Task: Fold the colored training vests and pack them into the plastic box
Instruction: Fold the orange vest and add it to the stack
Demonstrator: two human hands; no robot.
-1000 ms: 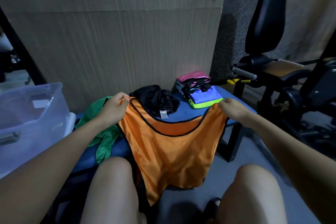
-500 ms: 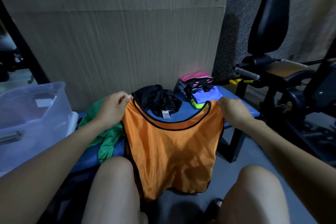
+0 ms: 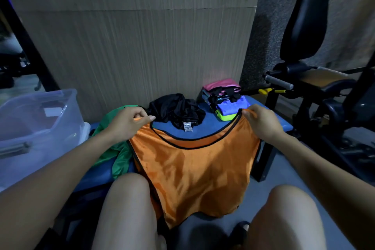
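Note:
An orange vest (image 3: pixel 194 170) with black trim is stretched wide over the blue bench (image 3: pixel 209 126), its lower half hanging down between my knees. My left hand (image 3: pixel 126 123) pinches its left shoulder strap. My right hand (image 3: pixel 261 123) pinches the right strap. A crumpled green vest (image 3: pixel 119 154) lies under my left forearm. A crumpled black vest (image 3: pixel 176 110) with a white label sits behind the orange one. A folded stack of pink, blue and lime vests (image 3: pixel 227 99) rests at the bench's far right. The clear plastic box (image 3: pixel 40 122) stands at the left.
A wood-panelled wall (image 3: pixel 132 46) rises right behind the bench. A black gym machine (image 3: pixel 324 87) with a padded seat and a grey handle fills the right side. Grey floor shows below the bench between my knees.
My hands have spread the orange vest wider and moved it forward over the bench, with the right strap now reaching the folded stack.

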